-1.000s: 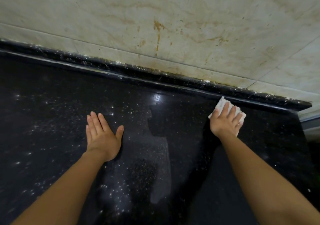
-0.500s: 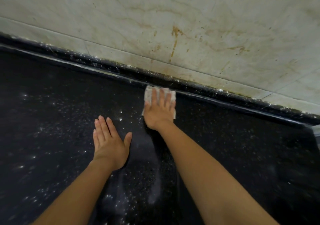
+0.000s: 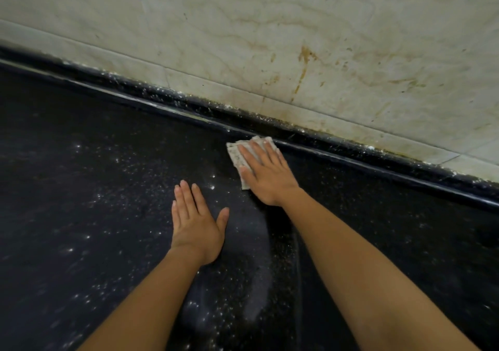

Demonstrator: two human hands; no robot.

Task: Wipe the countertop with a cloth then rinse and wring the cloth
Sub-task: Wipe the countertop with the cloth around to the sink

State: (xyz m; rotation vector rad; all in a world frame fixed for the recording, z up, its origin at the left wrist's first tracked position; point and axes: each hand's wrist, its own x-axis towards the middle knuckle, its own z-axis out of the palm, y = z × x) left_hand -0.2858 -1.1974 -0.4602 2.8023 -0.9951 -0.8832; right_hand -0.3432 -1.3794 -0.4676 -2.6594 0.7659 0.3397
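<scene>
A small whitish folded cloth [image 3: 235,154] lies flat on the black speckled countertop [image 3: 94,175], close to the raised black back edge. My right hand [image 3: 266,174] presses on it with straight, spread fingers, covering most of it. My left hand [image 3: 195,222] rests flat on the countertop a little nearer to me and to the left, fingers straight, holding nothing. White specks and a greyish smear mark the surface around and below my left hand.
A raised black ledge [image 3: 351,159] runs along the back of the countertop. Behind it stands a pale marble wall [image 3: 297,40] with brown stains [image 3: 303,67].
My right hand has slid the cloth along the back edge from the far right toward the left, ending beside my left hand. The left hand stayed flat on the counter.
</scene>
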